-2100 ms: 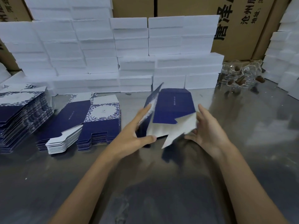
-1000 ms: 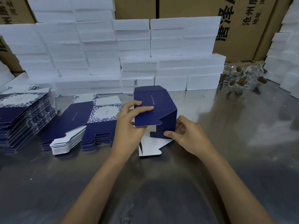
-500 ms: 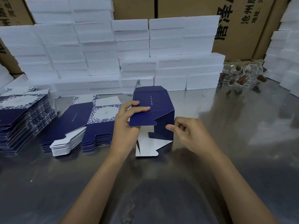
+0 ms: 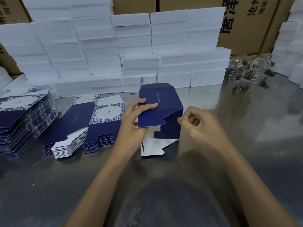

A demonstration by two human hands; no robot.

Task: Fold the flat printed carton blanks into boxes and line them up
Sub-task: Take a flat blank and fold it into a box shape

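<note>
A dark blue carton (image 4: 165,112), opened into a box shape, stands on the steel table at the centre. Its near flaps are open and a white one (image 4: 154,147) lies flat on the table. My left hand (image 4: 133,123) grips the carton's left side, fingers curled over the top panel. My right hand (image 4: 200,126) hovers just right of the carton with curled fingers, holding nothing. Left of my hands lie stacks of flat printed blanks (image 4: 91,126), with a taller stack (image 4: 23,118) at the far left.
White foam boxes (image 4: 114,51) are stacked in a wall along the back, with more (image 4: 290,46) at the right. Brown shipping cartons (image 4: 246,22) stand behind them. Clear glass bottles with corks (image 4: 247,71) lie at the back right. The steel table (image 4: 164,194) reflects light.
The flat blank has been opened into a box shape and set on the table. My right hand has come off the carton's right side and curled shut.
</note>
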